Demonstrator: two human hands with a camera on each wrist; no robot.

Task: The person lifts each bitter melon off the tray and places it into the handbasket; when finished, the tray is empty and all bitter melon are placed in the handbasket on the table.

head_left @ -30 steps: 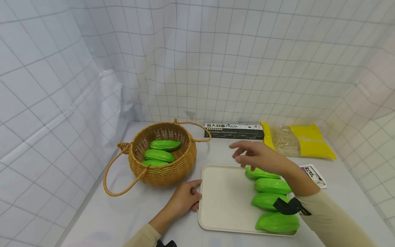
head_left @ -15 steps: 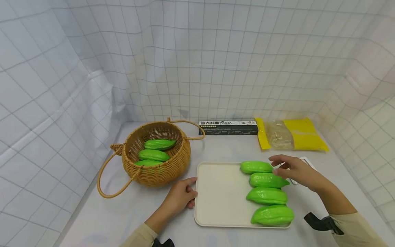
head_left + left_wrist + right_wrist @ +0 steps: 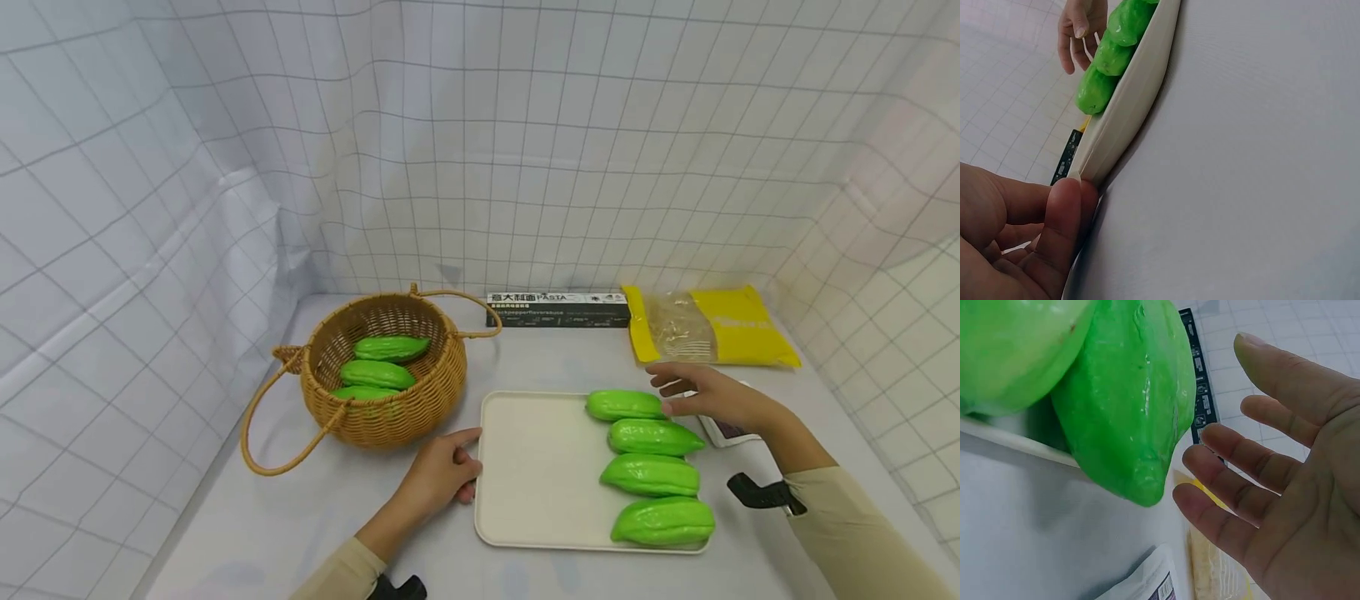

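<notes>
Several glossy green ridged gourds lie in a row along the right side of a cream rectangular tray. My left hand is at the tray's left edge; in the left wrist view its thumb and finger pinch the rim. My right hand is beside the right end of the farthest gourd. Its fingers are spread and loosely bent around nothing, beside the gourd's tapered tip. A wicker basket left of the tray holds more green gourds.
A black and white pasta box lies at the back. To its right is a yellow packet with a clear window. A small white and purple packet lies partly hidden under the right hand. Gridded white cloth hangs behind.
My right hand has moved from above the tray's far edge to the right, beside the farthest gourd. My left hand stays at the tray's edge. The head view has shifted slightly.
</notes>
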